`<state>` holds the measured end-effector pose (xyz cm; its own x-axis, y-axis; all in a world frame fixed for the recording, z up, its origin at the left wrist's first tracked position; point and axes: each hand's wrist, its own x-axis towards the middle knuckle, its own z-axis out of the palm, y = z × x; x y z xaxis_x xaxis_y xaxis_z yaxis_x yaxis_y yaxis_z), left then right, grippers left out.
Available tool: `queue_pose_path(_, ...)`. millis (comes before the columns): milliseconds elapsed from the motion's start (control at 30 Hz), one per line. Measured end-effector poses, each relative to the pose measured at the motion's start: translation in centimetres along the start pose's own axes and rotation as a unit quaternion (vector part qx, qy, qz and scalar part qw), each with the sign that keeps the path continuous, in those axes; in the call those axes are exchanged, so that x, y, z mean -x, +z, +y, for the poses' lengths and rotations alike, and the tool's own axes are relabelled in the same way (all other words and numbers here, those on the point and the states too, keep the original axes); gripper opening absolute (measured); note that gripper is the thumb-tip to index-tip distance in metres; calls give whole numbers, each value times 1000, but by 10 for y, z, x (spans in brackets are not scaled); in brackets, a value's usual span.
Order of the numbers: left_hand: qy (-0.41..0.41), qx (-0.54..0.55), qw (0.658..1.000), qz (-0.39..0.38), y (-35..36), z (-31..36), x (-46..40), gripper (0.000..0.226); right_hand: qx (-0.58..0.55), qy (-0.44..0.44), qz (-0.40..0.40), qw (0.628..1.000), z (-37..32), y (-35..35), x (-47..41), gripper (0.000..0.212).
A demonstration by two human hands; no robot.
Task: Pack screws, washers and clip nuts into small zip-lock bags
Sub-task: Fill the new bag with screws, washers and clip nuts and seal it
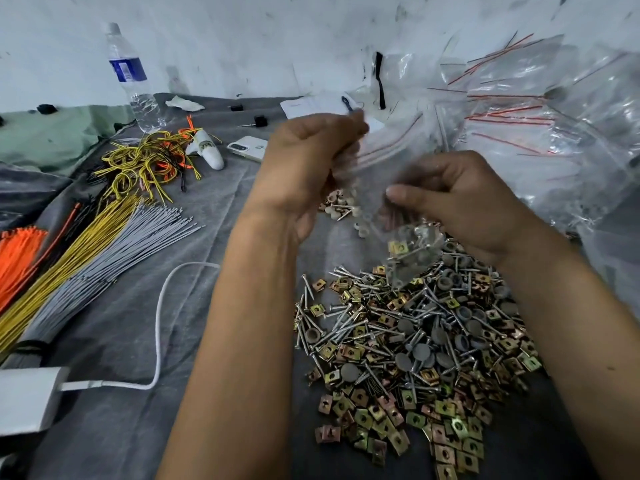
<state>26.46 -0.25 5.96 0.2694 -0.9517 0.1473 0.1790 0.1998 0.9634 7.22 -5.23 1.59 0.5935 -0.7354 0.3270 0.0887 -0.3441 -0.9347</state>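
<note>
Both hands held one small zip-lock bag [391, 202] above the hardware pile [415, 341]: left hand [308, 164] pinched the top, right hand [460, 202] gripped its side. Clip nuts and screws sat in the bag's bottom. Probably the sealing step; next needs pressing the zip strip closed along its length.

A small clear zip-lock bag [391, 202] hangs upright above the grey cloth [173, 323], its red-lined mouth at the top and a few screws and one yellow clip nut gathered in its bottom corner (the upper part is blurred). Below it a heap of silver screws [349, 320], grey round washers [467, 320] and brass-coloured clip nuts [391, 431] spreads toward the cloth's near right edge. Empty bags [540, 109] pile at the far right.
</note>
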Motion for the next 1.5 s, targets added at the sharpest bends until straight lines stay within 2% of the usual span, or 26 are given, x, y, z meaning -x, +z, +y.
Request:
queue_pose_path(67, -72, 42, 996, 39, 1, -14, 0, 38, -90, 35, 77, 992, 5, 5, 0, 6)
queue_pose_path(100, -116, 40, 992, 25, 0, -27, 4, 49, -115, 57, 104, 986, 7, 8, 2, 8)
queue_pose_path(200, -201, 1, 975, -94, -5, -64, 26, 74, -133, 96, 171, 972, 20, 8, 4, 8)
queue_pose_path(300, -220, 4, 962, -162, -7, -77, 33, 75, -130, 113, 223, 959, 27, 4, 4, 8)
queue_pose_path(433, -189, -36, 964, -183, -13, -79, 34, 28, -98, 124, 243, 957, 29, 2, 6, 8)
queue_pose_path(467, -192, -46, 962, -189, -15, -79, 35, 23, -76, 120, 244, 959, 29, 2, 8, 7)
queue_pose_path(700, -188, -76, 954, -220, -24, -79, 36, 26, -82, 84, 281, 953, 30, -2, 17, 20)
queue_pose_path(767, -173, -96, 960, -200, -24, -80, 36, 24, -78, 65, 281, 954, 30, -2, 18, 19)
queue_pose_path(867, -133, -153, 962, -182, -22, -82, 35, 36, -80, 31, 265, 960, 29, -2, 18, 18)
queue_pose_path(1100, -82, -187, 954, -218, -23, -84, 35, 36, -78, -21, 291, 953, 27, -7, 19, 13)
queue_pose_path(1200, -22, -134, 977, -164, -17, -84, 33, 23, -38, -49, 285, 956, 27, -5, 19, 9)
queue_pose_path(1300, 58, -92, 990, -88, -10, -86, 31, 17, 30, -63, 259, 963, 27, -2, 17, 14)
queue_pose_path(1400, 80, -63, 994, -38, -8, -88, 29, 9, 96, -60, 217, 970, 30, 1, 17, 15)
queue_pose_path(1500, 85, -82, 993, -28, -11, -90, 29, 7, 115, -49, 218, 968, 33, 0, 18, 19)
